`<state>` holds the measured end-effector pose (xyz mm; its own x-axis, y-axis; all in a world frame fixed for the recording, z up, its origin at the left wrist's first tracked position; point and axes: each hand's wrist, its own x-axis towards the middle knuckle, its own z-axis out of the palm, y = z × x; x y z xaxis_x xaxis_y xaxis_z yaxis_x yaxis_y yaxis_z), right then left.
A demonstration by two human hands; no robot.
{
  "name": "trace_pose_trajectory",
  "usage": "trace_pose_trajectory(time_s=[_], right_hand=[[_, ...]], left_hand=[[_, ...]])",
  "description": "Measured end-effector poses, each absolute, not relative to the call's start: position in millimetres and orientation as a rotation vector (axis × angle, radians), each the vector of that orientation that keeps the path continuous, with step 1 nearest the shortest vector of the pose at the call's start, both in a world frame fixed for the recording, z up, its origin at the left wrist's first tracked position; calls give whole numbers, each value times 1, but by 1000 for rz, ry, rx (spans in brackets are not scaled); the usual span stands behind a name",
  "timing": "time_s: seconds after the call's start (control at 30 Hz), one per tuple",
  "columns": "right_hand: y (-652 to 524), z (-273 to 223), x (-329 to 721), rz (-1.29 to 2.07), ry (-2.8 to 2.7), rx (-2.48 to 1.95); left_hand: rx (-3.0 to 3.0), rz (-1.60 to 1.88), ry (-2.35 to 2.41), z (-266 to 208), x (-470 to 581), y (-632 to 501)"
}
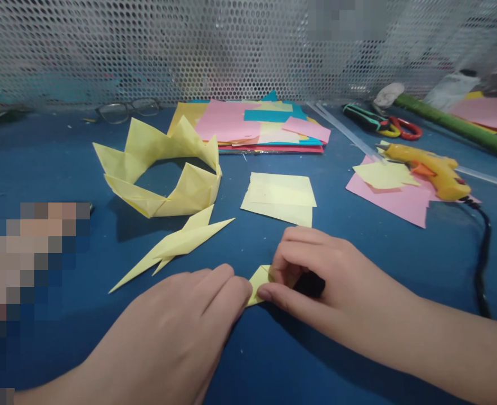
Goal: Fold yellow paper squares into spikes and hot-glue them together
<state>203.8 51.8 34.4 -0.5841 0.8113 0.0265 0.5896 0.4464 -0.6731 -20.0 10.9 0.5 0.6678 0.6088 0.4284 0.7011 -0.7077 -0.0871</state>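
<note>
A small piece of folded yellow paper (258, 283) lies on the blue table between my hands. My left hand (189, 309) presses its left edge, fingers closed and mostly hidden under the back of the hand. From the other side my right hand (311, 270) pinches the paper between thumb and fingers. Just beyond my left hand are long, pointed folded yellow paper pieces (180, 241). A yellow paper crown (159, 174) with pointed tips stands behind them. Beyond my right hand lie flat yellow paper sheets (280, 194).
Coloured paper (227, 121) is stacked at the back against a perforated metal panel (231, 45). On the right, a yellow glue gun (434, 169) with a black cord rests over pink paper (400, 205). Scissors (404, 128), a green stem (455, 124) and glasses (117, 112) lie farther back.
</note>
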Motion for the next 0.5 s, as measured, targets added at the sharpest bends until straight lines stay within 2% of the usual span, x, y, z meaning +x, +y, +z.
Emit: trace_pose_trajectory(time_s=[0.13, 0.33, 0.5], right_hand=[[53, 32, 205, 903, -2338, -1205], [53, 32, 206, 883, -2345, -1199], [53, 33, 205, 874, -2367, -1207]], left_hand=[[-2865, -446, -1146, 5, -15, 16], [-2884, -415, -1088, 12, -13, 19], [-2936, -406, -1314, 8, -14, 18]])
